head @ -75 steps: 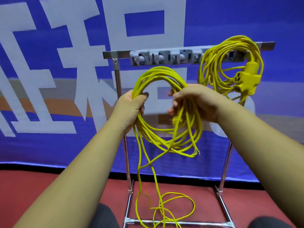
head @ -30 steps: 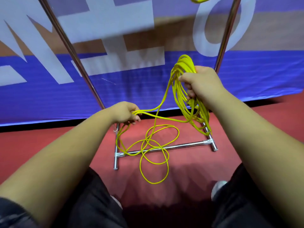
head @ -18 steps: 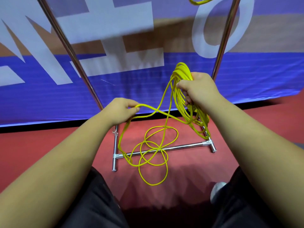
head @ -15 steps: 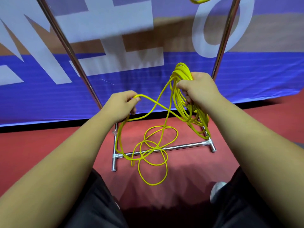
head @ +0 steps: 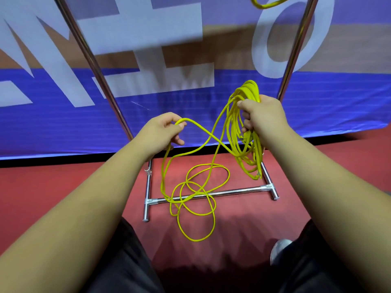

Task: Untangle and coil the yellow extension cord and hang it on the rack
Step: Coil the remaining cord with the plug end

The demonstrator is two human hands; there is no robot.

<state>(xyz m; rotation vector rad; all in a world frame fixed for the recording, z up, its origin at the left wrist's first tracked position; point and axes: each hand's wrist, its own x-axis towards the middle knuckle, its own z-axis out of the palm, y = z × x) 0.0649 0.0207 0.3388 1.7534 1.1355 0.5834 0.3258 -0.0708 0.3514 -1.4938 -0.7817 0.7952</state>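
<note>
While the right hand (head: 264, 121) clenches round the coiled part of the cord (head: 232, 134), the left hand (head: 163, 132) holds one strand only.

Right fingers (head: 246, 124): curled tight on the bundle near its top. A short arc of the coil stands above them; the rest hangs below as a narrow, stretched loop. Long axis near upright, tilted a little, its low end pointing down at the right corner of the rack (head: 211, 194) base.

Left fingers (head: 177, 130): curled, the strand bent over the index finger. From there one run slopes down and right toward the coil, crossing another strand midway between the two hands. The other run drops straight below the left fingers to the floor (head: 63, 187).

Slack: several loose loops lie flat on the floor below and between the hands, draped across the base bar, the largest loop on the near side of it. Neither cord end can be made out.

Rack uprights rise behind each hand, the left one slanting away from the left fingers. Banner (head: 211, 115) behind the rack. Shoe (head: 279, 248) tip shows under the right forearm.
</note>
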